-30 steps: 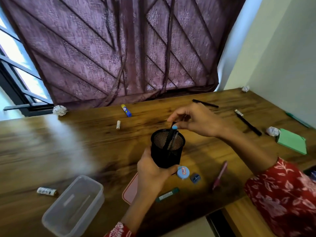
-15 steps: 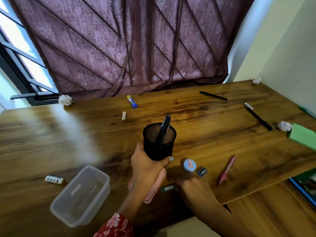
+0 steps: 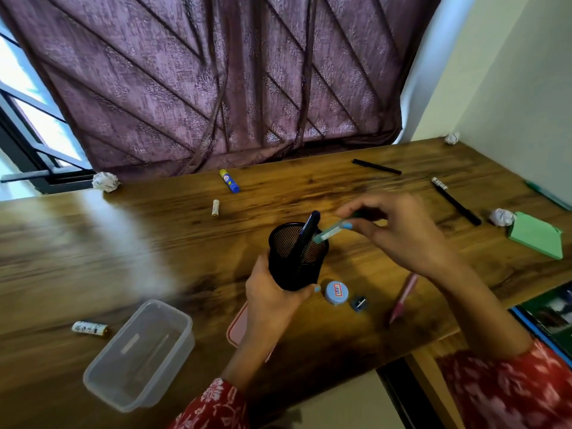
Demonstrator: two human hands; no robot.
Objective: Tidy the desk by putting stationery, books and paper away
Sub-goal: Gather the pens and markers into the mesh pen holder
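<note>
on the wooden desk [image 3: 154, 243]: left hand [image 3: 272, 301] is gripping a black mesh pen cup [image 3: 295, 258], fingers wrapped around it. right hand [image 3: 399, 230] is pinching a green marker [image 3: 329, 232], tip tilting at the rim.

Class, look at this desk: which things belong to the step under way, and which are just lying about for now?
In use:
left hand
mesh pen holder
right hand
green pen
dark pen already in the holder

Lying about:
glue stick
pink pen
sharpener
clear plastic box
green paper pad
</note>
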